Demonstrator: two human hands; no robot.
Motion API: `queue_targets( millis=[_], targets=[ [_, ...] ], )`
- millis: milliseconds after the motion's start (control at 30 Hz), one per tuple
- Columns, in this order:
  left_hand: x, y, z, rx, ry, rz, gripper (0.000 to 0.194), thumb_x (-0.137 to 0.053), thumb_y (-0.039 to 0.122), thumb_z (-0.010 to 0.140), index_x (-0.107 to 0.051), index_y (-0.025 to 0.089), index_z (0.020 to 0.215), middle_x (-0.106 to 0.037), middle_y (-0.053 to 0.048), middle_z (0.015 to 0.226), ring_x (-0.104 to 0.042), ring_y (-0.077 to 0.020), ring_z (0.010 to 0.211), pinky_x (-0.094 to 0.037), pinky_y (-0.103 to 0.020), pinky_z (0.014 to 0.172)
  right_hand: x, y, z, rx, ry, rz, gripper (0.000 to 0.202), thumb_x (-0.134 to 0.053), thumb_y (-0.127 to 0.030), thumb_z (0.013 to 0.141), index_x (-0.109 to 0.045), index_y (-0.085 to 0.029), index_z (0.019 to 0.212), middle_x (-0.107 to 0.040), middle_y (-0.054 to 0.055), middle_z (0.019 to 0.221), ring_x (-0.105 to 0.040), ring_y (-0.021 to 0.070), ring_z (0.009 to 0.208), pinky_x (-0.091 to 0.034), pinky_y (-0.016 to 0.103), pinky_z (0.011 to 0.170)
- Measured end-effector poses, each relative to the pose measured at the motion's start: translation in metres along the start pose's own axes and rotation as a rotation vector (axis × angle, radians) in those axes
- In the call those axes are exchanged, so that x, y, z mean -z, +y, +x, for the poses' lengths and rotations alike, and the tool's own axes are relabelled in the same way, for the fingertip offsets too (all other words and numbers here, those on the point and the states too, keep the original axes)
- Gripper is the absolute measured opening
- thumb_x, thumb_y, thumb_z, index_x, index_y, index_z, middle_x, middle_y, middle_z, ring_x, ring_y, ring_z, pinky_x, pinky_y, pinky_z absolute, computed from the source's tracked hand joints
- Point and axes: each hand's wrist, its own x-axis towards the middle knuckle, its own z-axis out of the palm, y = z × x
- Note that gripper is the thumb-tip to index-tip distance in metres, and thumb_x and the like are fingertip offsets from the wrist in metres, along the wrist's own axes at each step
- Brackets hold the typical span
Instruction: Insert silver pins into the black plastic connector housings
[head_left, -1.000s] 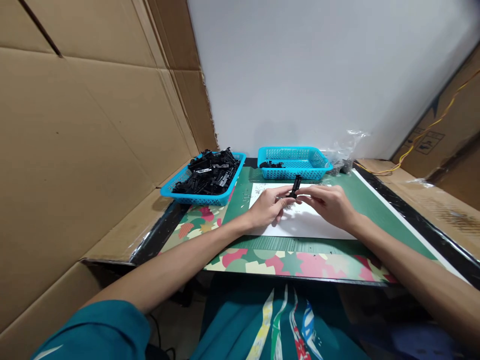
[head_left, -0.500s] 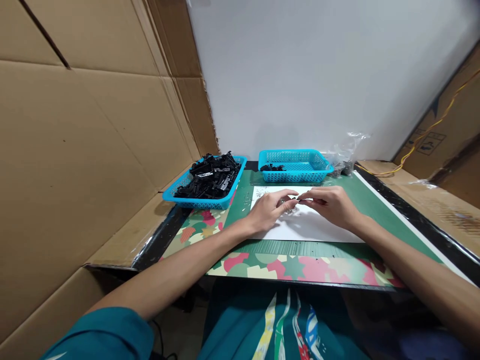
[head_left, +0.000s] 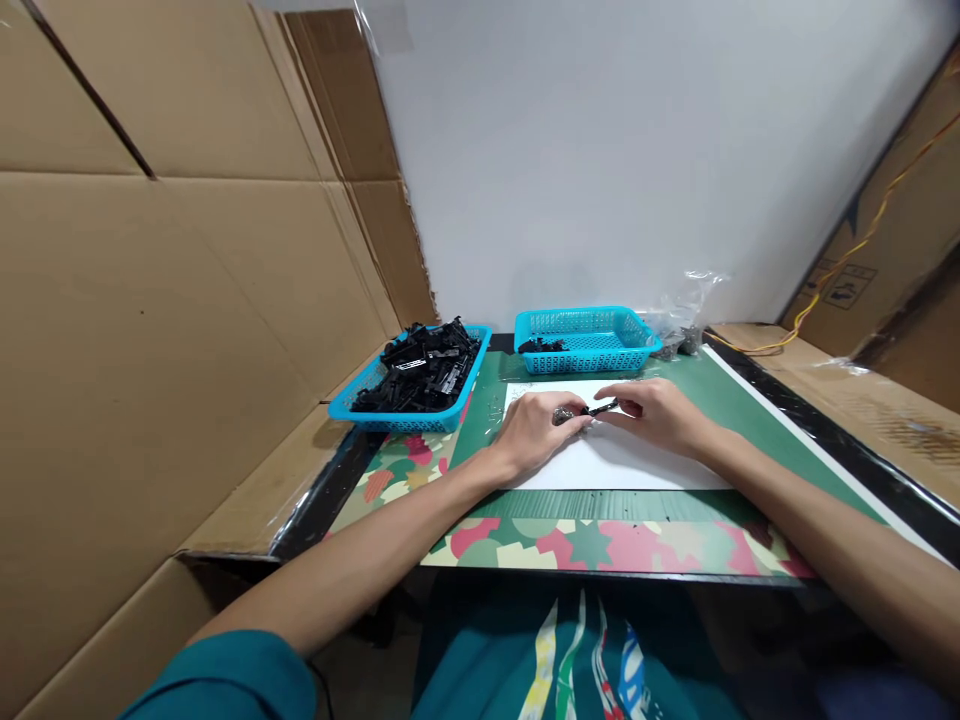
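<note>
A small, narrow black plastic part (head_left: pixel 602 408) spans the gap between my two hands, above a white sheet (head_left: pixel 630 462). The fingertips of my left hand (head_left: pixel 534 428) pinch its left end. At its other end, the thumb and fingers of my right hand (head_left: pixel 660 412) are closed on it. Its exact shape is too small to make out. Tiny metallic pieces (head_left: pixel 562 414) lie on the sheet, partly hidden behind my left hand.
A blue basket (head_left: pixel 401 421) heaped with black plastic parts (head_left: pixel 427 370) stands at the left. Behind the sheet, another blue basket (head_left: pixel 600 362) holds a few black parts (head_left: pixel 544 346). A clear plastic bag (head_left: pixel 686 325) sits beside it. Cardboard walls (head_left: pixel 225 330) rise at the left.
My hands have moved slightly apart, and more of the black plastic part shows between them. The camera view has shifted a little.
</note>
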Motion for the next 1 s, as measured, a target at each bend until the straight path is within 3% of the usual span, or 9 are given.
queue_targets(
  millis=[67,267,400,467,567,633,767,1000],
  targets=[
    [-0.001,-0.001,0.0,-0.002,-0.001,0.0,0.018,-0.074,0.035,0.095,-0.082,0.021,0.105,-0.083,-0.005,0.104,-0.072,-0.0197,0.083,-0.054,-0.033,0.082,0.003,0.001,0.0,-0.022,0.016,-0.01,0.027,-0.065,-0.037,0.101,-0.08,-0.018,0.111,-0.063,-0.001,0.062,-0.055,0.0139,0.054,-0.039,0.028,0.055],
    [-0.006,-0.003,0.0,-0.074,-0.02,0.075,0.02,-0.074,0.037,0.095,-0.082,0.024,0.107,-0.079,-0.003,0.112,-0.073,-0.0198,0.091,-0.054,-0.031,0.081,0.011,0.003,0.004,-0.041,0.143,0.034,0.043,-0.042,-0.037,0.112,-0.079,-0.018,0.1,-0.067,0.009,0.092,-0.064,0.02,0.079,-0.052,0.035,0.074],
    [-0.006,-0.003,0.001,-0.09,-0.026,0.152,0.02,-0.073,0.039,0.096,-0.081,0.025,0.108,-0.072,-0.002,0.118,-0.072,-0.0189,0.092,-0.052,-0.03,0.076,0.015,0.003,0.008,-0.083,0.235,0.018,0.052,-0.042,-0.051,0.11,-0.078,-0.021,0.089,-0.065,0.011,0.098,-0.063,0.0258,0.093,-0.052,0.041,0.085],
    [-0.006,-0.003,0.001,-0.092,-0.04,0.179,0.021,-0.071,0.04,0.097,-0.08,0.025,0.11,-0.069,-0.003,0.119,-0.071,-0.0185,0.09,-0.052,-0.03,0.074,0.016,0.003,0.009,-0.137,0.25,0.079,0.058,-0.044,-0.059,0.108,-0.077,-0.021,0.081,-0.061,0.008,0.087,-0.061,0.0235,0.084,-0.051,0.038,0.077],
    [-0.007,-0.003,0.001,-0.103,-0.048,0.2,0.022,-0.07,0.039,0.098,-0.079,0.024,0.112,-0.068,-0.003,0.12,-0.07,-0.0183,0.089,-0.052,-0.031,0.073,0.014,-0.002,0.012,-0.261,0.169,0.351,0.062,-0.045,-0.064,0.107,-0.071,-0.018,0.074,-0.048,-0.001,0.06,-0.048,0.0148,0.055,-0.04,0.03,0.055],
    [-0.008,-0.003,0.001,-0.113,-0.043,0.208,0.022,-0.07,0.038,0.098,-0.078,0.024,0.113,-0.069,-0.003,0.12,-0.07,-0.0181,0.087,-0.051,-0.03,0.071,0.009,-0.008,0.012,-0.332,0.131,0.508,0.061,-0.048,-0.066,0.105,-0.067,-0.018,0.072,-0.046,-0.004,0.05,-0.042,0.0122,0.045,-0.035,0.028,0.049],
    [-0.011,-0.004,-0.001,-0.148,-0.044,0.235,0.021,-0.069,0.035,0.098,-0.078,0.024,0.113,-0.072,-0.003,0.113,-0.071,-0.0183,0.087,-0.05,-0.03,0.069,-0.004,-0.022,0.012,-0.369,0.157,0.595,0.059,-0.051,-0.067,0.103,-0.064,-0.019,0.073,-0.057,-0.001,0.051,-0.049,0.0126,0.045,-0.039,0.029,0.051],
    [-0.014,-0.004,-0.001,-0.199,-0.049,0.26,0.021,-0.067,0.034,0.099,-0.078,0.024,0.113,-0.073,-0.003,0.112,-0.072,-0.0179,0.089,-0.05,-0.029,0.07,-0.01,-0.03,0.013,-0.349,0.149,0.447,0.06,-0.045,-0.068,0.105,-0.063,-0.021,0.072,-0.057,-0.001,0.054,-0.053,0.0145,0.049,-0.041,0.03,0.057]
  ],
)
